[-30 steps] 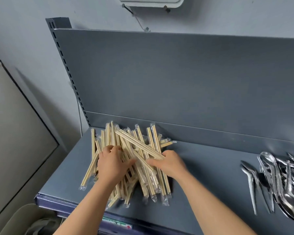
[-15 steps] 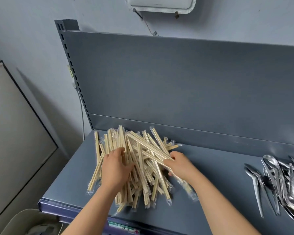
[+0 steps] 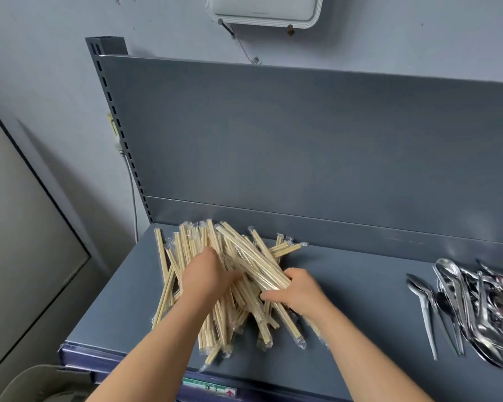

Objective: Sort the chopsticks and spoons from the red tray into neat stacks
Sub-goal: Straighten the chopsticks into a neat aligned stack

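Loose heap of wrapped chopsticks (image 3: 246, 253) on the grey shelf (image 3: 360, 303). Right hand (image 3: 299, 288) curled round a bundle from it; left hand (image 3: 206, 274) blurred, fingers buried in the heap, grasp impossible to tell. Spoons (image 3: 474, 300) well right, partly cut off.

Soft, cool, even light, moderately bright, leaves only a faint diagonal shade on the pale wall (image 3: 41, 82) left of the dark grey slotted metal post (image 3: 111, 117). Shiny steel spoons (image 3: 476, 309) at the grey metal shelf's (image 3: 360, 300) right edge show glare and motion smear. Clear-wrapped pale wooden chopsticks (image 3: 244, 256) glint faintly. The left hand (image 3: 206, 277) and right hand (image 3: 299, 288) are slightly blurred. Wide-angle distortion bends the post.
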Available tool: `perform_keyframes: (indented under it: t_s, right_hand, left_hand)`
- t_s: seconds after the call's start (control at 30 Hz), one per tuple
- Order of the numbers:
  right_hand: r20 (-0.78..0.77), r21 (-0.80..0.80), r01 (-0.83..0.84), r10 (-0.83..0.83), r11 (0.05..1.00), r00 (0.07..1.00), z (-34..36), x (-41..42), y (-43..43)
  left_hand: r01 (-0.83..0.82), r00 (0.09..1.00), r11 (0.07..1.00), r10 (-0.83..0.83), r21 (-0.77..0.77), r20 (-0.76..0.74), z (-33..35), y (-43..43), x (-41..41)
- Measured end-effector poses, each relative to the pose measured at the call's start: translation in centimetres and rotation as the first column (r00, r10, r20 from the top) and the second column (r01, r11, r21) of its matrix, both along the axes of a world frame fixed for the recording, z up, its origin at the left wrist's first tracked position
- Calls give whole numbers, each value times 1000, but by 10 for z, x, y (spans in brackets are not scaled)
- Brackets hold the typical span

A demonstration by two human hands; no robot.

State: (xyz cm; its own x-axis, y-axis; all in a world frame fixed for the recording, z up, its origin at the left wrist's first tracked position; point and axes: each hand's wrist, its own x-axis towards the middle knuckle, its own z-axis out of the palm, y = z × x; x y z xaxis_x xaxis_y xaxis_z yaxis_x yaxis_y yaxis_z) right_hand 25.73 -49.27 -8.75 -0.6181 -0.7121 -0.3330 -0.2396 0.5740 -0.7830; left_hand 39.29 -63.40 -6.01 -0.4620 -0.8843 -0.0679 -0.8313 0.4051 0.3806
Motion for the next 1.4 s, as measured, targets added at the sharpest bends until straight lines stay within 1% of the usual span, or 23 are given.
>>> perform_keyframes:
  t_s: [0.1, 0.17, 0.3, 0.4, 0.53, 0.6, 0.77, 0.83, 0.87, 0.93, 1.0, 1.07, 1.17, 1.23, 1.3, 1.4]
  right_hand:
    - [6, 21, -2, 2, 1000, 1000, 1, -1, 0]
    - [22, 8, 13, -13, 1000, 1000, 3, -5, 2]
    - [64, -32, 39, -37, 999, 997, 8, -15, 11]
    - [100, -61, 60, -53, 996, 994, 11, -23, 18]
    - [44, -82, 92, -89, 992, 995, 15, -32, 26]
    - [27, -94, 104, -101, 990, 994, 15, -35, 30]
    - [44, -149, 126, -120, 981, 992, 19, -38, 36]
    - [63, -174, 126, -117, 977, 991, 21, -38, 40]
    - [74, -190, 125, -113, 974, 991, 22, -38, 42]
    - [104, -225, 126, -105, 966, 989, 22, -38, 47]
    - [126, -256, 124, -94, 959, 988, 22, -37, 51]
    - [141, -282, 110, -72, 953, 987, 21, -37, 55]
    - [155, -325, 86, -36, 942, 987, 23, -35, 57]
    - [153, -339, 64, -12, 939, 988, 25, -34, 58]
    - [148, -330, 12, 39, 944, 988, 27, -34, 58]
    - [159, -310, -76, 130, 948, 979, 29, -32, 58]
  left_hand:
    - [11, 998, 993, -3, 117, -66, -2, -4, 0]
    - [26, 994, 986, -7, 165, -111, -4, -6, 3]
    - [29, 994, 984, -10, 174, -110, -5, -11, 1]
    - [-37, 998, 989, 43, 142, -39, -4, -8, -9]
    - [-10, 999, 998, 7, 60, 42, -5, -3, -26]
    - [-14, 1000, 996, 12, 89, 25, -6, -4, -33]
    - [-11, 998, 986, 22, 169, -64, -9, -5, -37]
    - [23, 998, 979, -11, 202, -61, -8, -5, -37]
    - [56, 996, 969, -37, 241, -84, -7, -4, -38]
    - [123, 978, 937, -58, 326, -202, -3, -3, -38]
    - [181, 929, 908, -32, 377, -369, 2, 1, -35]
    - [265, 837, 855, 26, 446, -547, 11, 7, -34]
    - [402, 694, 770, 97, 495, -714, 23, 19, -40]
    - [478, 640, 719, 108, 504, -761, 28, 25, -48]
    - [530, 619, 660, 128, 532, -775, 31, 30, -57]
    - [590, 602, 542, 199, 599, -773, 37, 35, -72]
